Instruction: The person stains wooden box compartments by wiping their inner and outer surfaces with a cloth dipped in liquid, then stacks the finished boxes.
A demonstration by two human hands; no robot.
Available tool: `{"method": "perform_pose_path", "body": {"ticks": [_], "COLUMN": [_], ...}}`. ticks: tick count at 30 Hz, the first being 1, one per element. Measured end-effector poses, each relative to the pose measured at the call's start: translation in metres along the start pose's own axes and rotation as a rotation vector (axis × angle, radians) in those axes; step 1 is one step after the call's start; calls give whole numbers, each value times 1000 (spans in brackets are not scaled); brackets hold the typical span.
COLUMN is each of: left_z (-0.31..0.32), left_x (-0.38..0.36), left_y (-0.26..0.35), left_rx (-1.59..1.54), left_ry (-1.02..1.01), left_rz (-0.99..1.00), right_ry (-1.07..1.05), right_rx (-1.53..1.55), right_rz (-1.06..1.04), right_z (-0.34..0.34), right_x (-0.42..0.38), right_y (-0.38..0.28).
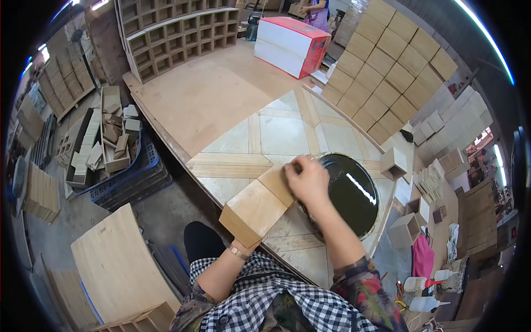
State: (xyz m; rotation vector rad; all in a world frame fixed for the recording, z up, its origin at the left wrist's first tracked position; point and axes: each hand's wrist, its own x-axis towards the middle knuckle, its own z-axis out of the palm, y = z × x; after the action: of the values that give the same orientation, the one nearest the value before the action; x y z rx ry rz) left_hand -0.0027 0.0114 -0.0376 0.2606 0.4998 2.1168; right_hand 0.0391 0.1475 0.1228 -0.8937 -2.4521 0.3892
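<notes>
a wooden box (251, 207) is over the near edge of the tabletop (193, 105), tilted, in front of the person's apron (260, 299). the left hand (243, 244) supports it from below, mostly hidden by it; how its fingers are set cannot be told. the right hand (307, 180) has its fingers bent in, thumb and fingertips drawn together at a wooden face beside the box's far side; whether that face belongs to the box, and whether anything small is pinched, cannot be told.

just right of the box, partly behind the right forearm, a round basin (378, 207) holds dark, glossy liquid (348, 193) with a bright reflection on it. past the basin, a small box (394, 164) shows its open side, and more open boxes (405, 229) lie farther right, near white bottles (423, 304) and a pink cloth (422, 257).

to the left, a blue crate (130, 180) carries trays and loose wood pieces (113, 133). at the far end are a compartmented rack (177, 41) and a red and white carton (282, 45).
</notes>
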Motion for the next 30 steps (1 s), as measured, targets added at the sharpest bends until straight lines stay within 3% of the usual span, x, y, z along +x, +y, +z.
{"method": "perform_pose_path", "body": {"ticks": [1,3,4,5,8,10,12,16,19,22,23,25,27,30], "left_z": [0,0,0,1,0,-2,-2,-1,0,-1,-1,-2,-3,1], "left_x": [1,2,1,0,-1,-2,-2,-1,-1,-2,-2,-3,-4,-4], "left_y": [-1,-3,-4,-2,-4,-2,-3,-4,-2,0,2,-1,-1,-1], "left_rx": [8,9,9,2,-33,-55,-77,-96,-95,-87,-87,-92,-93,-87], "left_ry": [-1,-2,-2,3,10,8,8,5,1,-4,-11,-20,-28,12], "left_rz": [-1,5,3,2,7,11,21,21,23,10,10,13,15,23], "right_ry": [-29,49,-56,-20,-6,-8,6,-110,-152,-97,-8,-82,-16,-22], "right_rx": [36,245,324,379,221,87,31,124,293,421,431,239,110,87], "right_rz": [-27,-391,-482,-553,-499,-158,-28,-82,-439,-546,-539,-236,-54,-14], "right_z": [-4,-14,-19,-29,-24,-1,11,19,3,-12,-8,-2,4,13], "right_x": [-10,-44,-62,-71,-54,-15,17,18,-31,-54,-47,-19,7,18], "right_y": [-21,-64,-81,-95,-64,-22,6,-45,-106,-103,-89,-49,-7,22]}}
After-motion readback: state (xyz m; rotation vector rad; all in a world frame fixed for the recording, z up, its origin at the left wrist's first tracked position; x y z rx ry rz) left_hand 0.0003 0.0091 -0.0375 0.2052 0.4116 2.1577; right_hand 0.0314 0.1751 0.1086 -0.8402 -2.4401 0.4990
